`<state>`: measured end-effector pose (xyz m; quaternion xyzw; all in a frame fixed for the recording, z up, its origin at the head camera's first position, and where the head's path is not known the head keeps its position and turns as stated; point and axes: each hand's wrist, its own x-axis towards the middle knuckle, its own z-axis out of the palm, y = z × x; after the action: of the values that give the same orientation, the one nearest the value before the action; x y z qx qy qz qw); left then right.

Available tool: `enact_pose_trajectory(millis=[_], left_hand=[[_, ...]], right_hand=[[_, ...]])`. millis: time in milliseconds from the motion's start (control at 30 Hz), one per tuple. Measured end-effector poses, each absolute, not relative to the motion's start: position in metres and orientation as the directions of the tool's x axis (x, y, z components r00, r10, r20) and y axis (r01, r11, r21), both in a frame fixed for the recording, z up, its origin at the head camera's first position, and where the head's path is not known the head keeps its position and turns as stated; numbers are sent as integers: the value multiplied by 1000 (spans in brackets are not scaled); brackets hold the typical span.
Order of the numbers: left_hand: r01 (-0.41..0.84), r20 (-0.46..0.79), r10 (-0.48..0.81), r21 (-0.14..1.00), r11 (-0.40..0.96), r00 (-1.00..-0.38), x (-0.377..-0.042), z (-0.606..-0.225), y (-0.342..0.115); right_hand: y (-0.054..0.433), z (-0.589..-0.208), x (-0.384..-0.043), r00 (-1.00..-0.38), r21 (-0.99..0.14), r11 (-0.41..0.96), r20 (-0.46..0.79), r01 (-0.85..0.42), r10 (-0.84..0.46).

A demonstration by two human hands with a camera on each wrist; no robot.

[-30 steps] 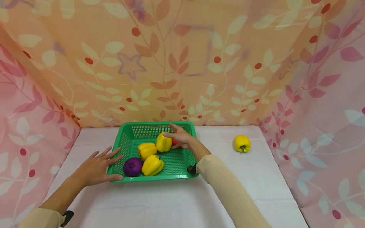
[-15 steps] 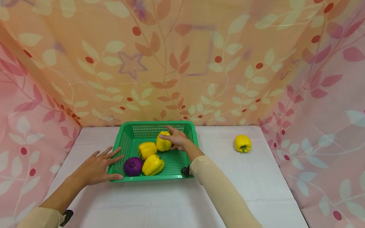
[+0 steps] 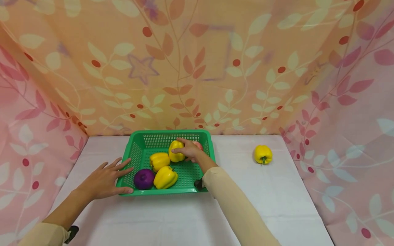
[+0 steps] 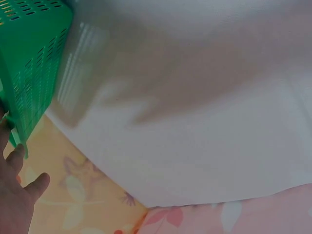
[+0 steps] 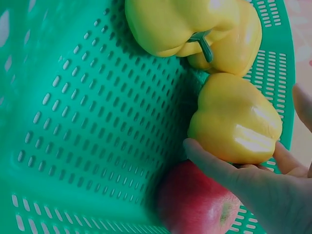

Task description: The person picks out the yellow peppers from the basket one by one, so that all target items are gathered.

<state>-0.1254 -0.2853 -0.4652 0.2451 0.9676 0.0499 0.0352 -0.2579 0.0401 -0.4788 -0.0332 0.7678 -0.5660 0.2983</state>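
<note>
Green plastic basket [image 3: 160,193] on the white table [image 3: 261,194], back edge near the orange floral backdrop [image 3: 178,51]. Left hand [image 3: 103,181]: fingers spread over the basket's left rim, thumb at the near left corner. Right hand [image 3: 191,150]: over the basket's right half, thumb and fingers spread about the far pepper [image 5: 234,117]; right wrist view has thumb at one side, a finger at the other, one more finger clear of it. Far pepper is inside the basket, toward the far wall. Red apple [image 5: 192,200] just right of it, partly behind the right hand in head view. Mid pepper [image 3: 159,162] left of far pepper; near pepper [image 3: 165,177] in front of that. Purple veg [image 3: 144,179] in near left corner, beside near pepper. Lone pepper [image 3: 263,154] on the table, well right of the basket, stem facing the person. All four peppers yellow. Pink floral cloth [image 3: 354,136] both sides. Beige sleeves [image 3: 237,205].
</note>
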Motion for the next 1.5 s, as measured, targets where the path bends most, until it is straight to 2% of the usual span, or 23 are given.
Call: enact_pose_trajectory(millis=[233, 567, 1200, 1500], left_hand=[[466, -53, 474, 116, 877, -879, -126, -467, -285], [464, -57, 473, 116, 878, -879, -126, -464, -285], [459, -68, 468, 115, 881, -881, -127, -468, -286], [466, -48, 473, 111, 878, -880, -125, -467, -285]], right_hand=[[39, -480, -262, -823, -870, 410, -432, 274, -369], [35, -479, -265, -828, -868, 401, -439, 292, -348], [43, -480, -266, -803, -876, 404, -432, 265, -410], [55, -461, -267, -812, -889, 400, -396, 223, -428]])
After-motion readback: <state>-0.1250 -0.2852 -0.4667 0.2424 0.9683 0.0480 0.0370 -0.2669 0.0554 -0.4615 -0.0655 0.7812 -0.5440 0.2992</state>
